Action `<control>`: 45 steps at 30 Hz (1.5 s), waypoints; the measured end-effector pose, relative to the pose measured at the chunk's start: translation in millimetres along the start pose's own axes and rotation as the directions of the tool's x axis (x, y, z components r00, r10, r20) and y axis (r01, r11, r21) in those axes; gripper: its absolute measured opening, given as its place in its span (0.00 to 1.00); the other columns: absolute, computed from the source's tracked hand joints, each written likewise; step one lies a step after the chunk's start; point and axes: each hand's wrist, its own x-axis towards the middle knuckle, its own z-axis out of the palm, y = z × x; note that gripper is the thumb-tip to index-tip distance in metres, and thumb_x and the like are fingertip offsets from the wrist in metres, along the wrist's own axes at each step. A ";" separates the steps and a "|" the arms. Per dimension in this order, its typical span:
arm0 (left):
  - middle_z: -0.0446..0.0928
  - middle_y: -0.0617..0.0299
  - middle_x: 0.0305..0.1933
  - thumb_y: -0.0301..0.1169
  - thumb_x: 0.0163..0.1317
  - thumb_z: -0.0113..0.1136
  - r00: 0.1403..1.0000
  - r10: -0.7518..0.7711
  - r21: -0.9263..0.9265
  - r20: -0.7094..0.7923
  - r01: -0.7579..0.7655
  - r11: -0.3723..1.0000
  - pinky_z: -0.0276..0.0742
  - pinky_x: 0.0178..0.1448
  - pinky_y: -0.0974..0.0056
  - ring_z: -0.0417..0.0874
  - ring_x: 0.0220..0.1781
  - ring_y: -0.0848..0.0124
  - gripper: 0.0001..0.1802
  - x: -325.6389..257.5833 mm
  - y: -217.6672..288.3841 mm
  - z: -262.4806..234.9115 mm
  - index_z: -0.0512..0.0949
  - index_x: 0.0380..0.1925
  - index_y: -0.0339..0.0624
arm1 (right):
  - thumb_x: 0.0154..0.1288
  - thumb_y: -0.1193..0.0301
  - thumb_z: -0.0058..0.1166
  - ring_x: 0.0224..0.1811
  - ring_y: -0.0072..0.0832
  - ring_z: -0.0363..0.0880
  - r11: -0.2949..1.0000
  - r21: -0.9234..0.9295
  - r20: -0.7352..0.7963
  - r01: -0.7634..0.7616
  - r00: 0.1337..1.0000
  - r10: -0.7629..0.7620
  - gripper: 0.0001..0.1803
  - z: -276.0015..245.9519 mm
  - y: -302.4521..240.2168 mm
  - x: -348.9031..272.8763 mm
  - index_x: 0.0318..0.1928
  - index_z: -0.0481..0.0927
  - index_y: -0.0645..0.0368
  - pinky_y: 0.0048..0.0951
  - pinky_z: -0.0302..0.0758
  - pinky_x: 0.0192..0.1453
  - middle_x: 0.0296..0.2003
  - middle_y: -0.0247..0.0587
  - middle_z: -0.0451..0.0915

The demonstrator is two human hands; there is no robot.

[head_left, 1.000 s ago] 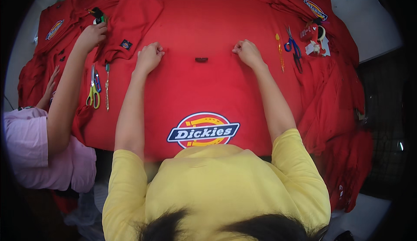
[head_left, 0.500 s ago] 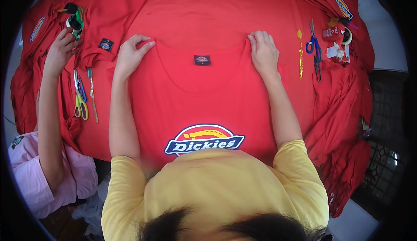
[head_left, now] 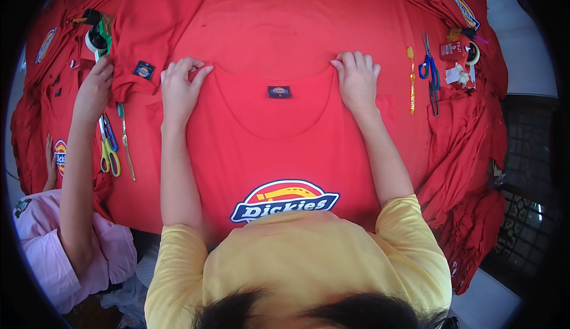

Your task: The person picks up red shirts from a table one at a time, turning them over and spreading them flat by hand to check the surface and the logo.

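Observation:
A red T-shirt (head_left: 270,157) lies spread flat before me, its wide neckline toward the far side. A dark label sits inside the back of the neck, and a large horseshoe print on the chest is partly hidden by my body. My left hand (head_left: 183,88) is closed in a pinch on the fabric at the left shoulder, beside the neckline. At the opposite shoulder, my right hand (head_left: 358,80) pinches the cloth in the same way. Between them the neckline hangs in a smooth curve.
Scissors with yellow handles (head_left: 109,154) and a thin gold strip lie left. On the right are blue-handled scissors (head_left: 427,68), a yellow strip (head_left: 411,83), a tape roll (head_left: 473,53) and heaped red garments (head_left: 466,145). A co-worker's hand (head_left: 95,88) reaches in at left.
The view has shifted slightly. Both my hands keep their pinch on the shoulders of the T-shirt. The co-worker's hand has come nearer, away from the tape, and a printed red shirt shows beside that arm.

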 end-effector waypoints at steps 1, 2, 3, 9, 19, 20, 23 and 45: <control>0.79 0.61 0.30 0.35 0.58 0.67 1.000 0.015 -0.017 -0.002 -0.015 1.000 0.70 0.47 0.63 0.76 0.34 0.67 0.12 1.8 -2.8 1.0 0.80 0.32 0.37 | 0.63 0.61 0.59 0.41 0.33 0.73 0.999 0.036 0.010 -0.003 1.000 0.002 0.11 2.0 1.5 -0.3 0.36 0.78 0.54 0.36 0.64 0.48 0.34 0.35 0.77; 0.79 0.62 0.29 0.36 0.58 0.67 1.000 0.031 -0.034 -0.005 -0.031 0.999 0.69 0.46 0.63 0.76 0.32 0.67 0.12 2.5 -4.8 0.6 0.79 0.31 0.38 | 0.63 0.61 0.60 0.41 0.33 0.73 0.997 0.071 0.020 -0.006 1.000 0.005 0.11 3.4 3.5 -0.3 0.36 0.78 0.54 0.36 0.63 0.48 0.34 0.34 0.77; 0.79 0.61 0.29 0.35 0.57 0.68 1.000 0.003 -0.049 0.020 -0.002 0.999 0.70 0.46 0.62 0.76 0.33 0.67 0.12 1.5 -5.7 -1.8 0.79 0.31 0.38 | 0.63 0.62 0.59 0.41 0.33 0.73 0.985 0.171 0.054 -0.018 0.999 0.009 0.10 4.2 6.5 -0.3 0.37 0.78 0.54 0.37 0.63 0.48 0.34 0.34 0.77; 0.81 0.60 0.33 0.35 0.58 0.66 0.997 -0.061 -0.259 0.050 0.072 0.963 0.67 0.52 0.63 0.79 0.37 0.66 0.11 1.9 -8.1 -4.5 0.79 0.31 0.39 | 0.64 0.62 0.59 0.41 0.34 0.72 0.884 0.456 0.199 -0.104 0.980 0.012 0.09 -5.1 21.5 7.6 0.36 0.78 0.54 0.38 0.62 0.49 0.33 0.33 0.78; 0.80 0.62 0.30 0.37 0.57 0.68 0.991 0.055 -0.030 -0.124 -0.059 0.998 0.66 0.44 0.62 0.78 0.35 0.64 0.12 0.3 -12.7 4.6 0.78 0.28 0.40 | 0.65 0.61 0.57 0.38 0.32 0.72 0.982 0.156 -0.081 0.107 0.992 -0.095 0.09 14.3 9.8 2.9 0.36 0.78 0.52 0.37 0.62 0.45 0.32 0.31 0.75; 0.80 0.62 0.30 0.37 0.57 0.68 0.984 0.055 -0.029 -0.169 -0.061 0.998 0.66 0.45 0.62 0.78 0.35 0.64 0.12 -1.3 -12.4 4.6 0.78 0.28 0.41 | 0.65 0.61 0.57 0.38 0.32 0.72 0.976 0.178 -0.114 0.123 0.988 -0.104 0.10 14.1 10.2 2.1 0.36 0.77 0.52 0.37 0.62 0.45 0.32 0.31 0.75; 0.80 0.62 0.29 0.38 0.57 0.68 0.991 0.073 0.057 -0.112 -0.067 0.996 0.66 0.47 0.62 0.78 0.34 0.65 0.13 -3.8 -8.3 -3.2 0.78 0.28 0.40 | 0.65 0.60 0.58 0.38 0.32 0.72 0.993 0.061 -0.055 0.099 0.994 -0.096 0.10 14.8 -0.1 2.2 0.36 0.77 0.52 0.37 0.63 0.45 0.32 0.31 0.75; 0.81 0.55 0.34 0.36 0.61 0.66 0.982 -0.183 -0.297 0.038 0.186 0.937 0.73 0.47 0.64 0.80 0.38 0.67 0.16 6.5 6.5 -3.5 0.79 0.36 0.31 | 0.63 0.67 0.59 0.44 0.40 0.77 0.797 0.531 0.411 -0.286 0.910 0.053 0.11 -14.1 13.9 34.8 0.40 0.78 0.62 0.38 0.72 0.50 0.38 0.43 0.79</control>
